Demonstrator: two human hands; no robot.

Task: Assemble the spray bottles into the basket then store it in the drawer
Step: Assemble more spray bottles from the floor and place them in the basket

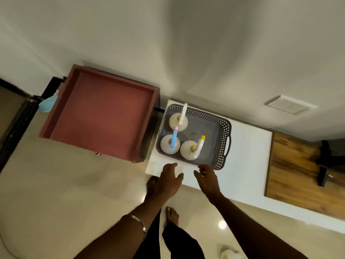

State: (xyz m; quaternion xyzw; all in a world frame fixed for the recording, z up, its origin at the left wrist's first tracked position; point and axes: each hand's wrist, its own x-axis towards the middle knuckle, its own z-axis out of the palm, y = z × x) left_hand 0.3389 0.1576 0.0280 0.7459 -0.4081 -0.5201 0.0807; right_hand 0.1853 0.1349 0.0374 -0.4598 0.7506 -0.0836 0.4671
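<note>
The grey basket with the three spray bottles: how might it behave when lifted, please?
The grey basket probably stays stiff; its perforated walls look like rigid plastic. The three spray bottles stand loose and upright, clustered at one end, so they may tip or slide and weight that end.

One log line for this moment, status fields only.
bottles: three in basket | drawer: open | left hand, right hand: open, near basket
</note>
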